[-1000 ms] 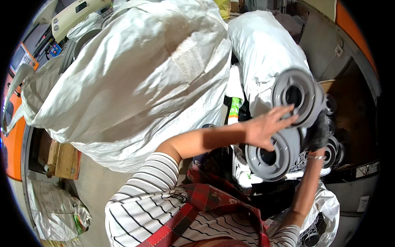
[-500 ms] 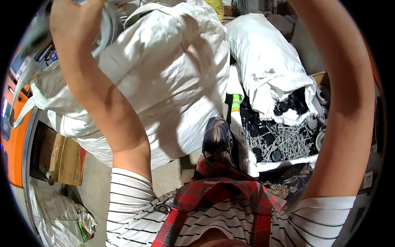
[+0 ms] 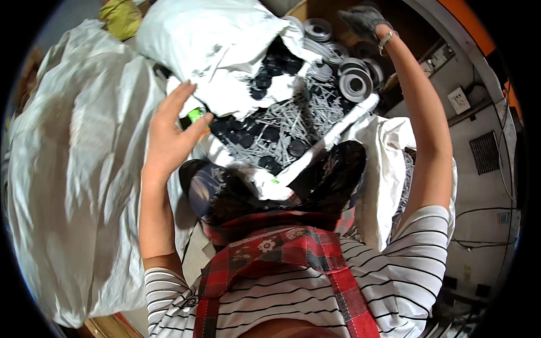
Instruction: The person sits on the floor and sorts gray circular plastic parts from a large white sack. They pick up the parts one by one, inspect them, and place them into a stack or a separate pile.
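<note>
A bare left hand [image 3: 172, 135] is held open, fingers parted, beside a white sack [image 3: 208, 45], as grey ringed discs [image 3: 355, 84] are seen heaped at far right, near a gloved right hand [image 3: 363, 21] whose grip cannot be told through blur. Grey pins [image 3: 282, 127] and black caps [image 3: 297, 148] are contained within a white rim [image 3: 338, 133] between them.

Has bare L hand [image 3: 168, 135] by big white bag [image 3: 84, 169] w/ fingers spread. Has gloved R hand [image 3: 363, 21] near grey rings [image 3: 345, 86], too blurry to tell grip. Shows black caps [image 3: 270, 133] + grey sticks [image 3: 288, 119] btwn.
</note>
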`<control>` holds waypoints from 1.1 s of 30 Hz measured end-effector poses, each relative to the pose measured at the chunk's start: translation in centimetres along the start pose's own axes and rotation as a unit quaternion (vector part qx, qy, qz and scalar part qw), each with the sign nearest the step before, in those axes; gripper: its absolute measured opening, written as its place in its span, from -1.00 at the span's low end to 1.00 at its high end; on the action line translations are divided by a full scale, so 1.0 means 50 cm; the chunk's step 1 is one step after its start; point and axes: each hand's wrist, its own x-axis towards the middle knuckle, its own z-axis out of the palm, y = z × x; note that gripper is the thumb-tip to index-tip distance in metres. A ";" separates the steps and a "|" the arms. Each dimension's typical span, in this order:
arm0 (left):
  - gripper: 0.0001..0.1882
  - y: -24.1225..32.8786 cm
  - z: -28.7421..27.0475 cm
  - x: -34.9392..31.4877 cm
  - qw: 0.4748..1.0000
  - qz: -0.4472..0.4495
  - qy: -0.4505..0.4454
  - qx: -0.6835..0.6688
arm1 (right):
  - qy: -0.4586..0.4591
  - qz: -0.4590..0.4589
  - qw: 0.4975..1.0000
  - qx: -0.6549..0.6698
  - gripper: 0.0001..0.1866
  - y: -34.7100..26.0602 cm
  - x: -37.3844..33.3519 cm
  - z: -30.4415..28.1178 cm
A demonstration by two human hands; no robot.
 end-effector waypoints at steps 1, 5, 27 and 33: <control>-0.45 -0.002 0.052 0.022 0.998 -0.005 -0.027 -0.061 | 0.034 -0.062 0.986 -0.153 -0.70 0.116 -0.023 0.011; -0.43 -0.044 0.218 0.096 0.990 -0.005 -0.111 -0.085 | 0.031 0.211 0.963 0.165 -0.71 0.156 -0.143 0.088; -0.39 -0.502 0.649 0.356 0.958 0.039 0.018 0.283 | -0.228 0.324 0.897 -0.196 -0.41 0.612 0.058 0.445; -0.38 -0.521 0.639 0.336 0.961 0.036 0.031 0.271 | -0.251 0.208 0.925 -0.193 -0.51 0.480 0.089 0.401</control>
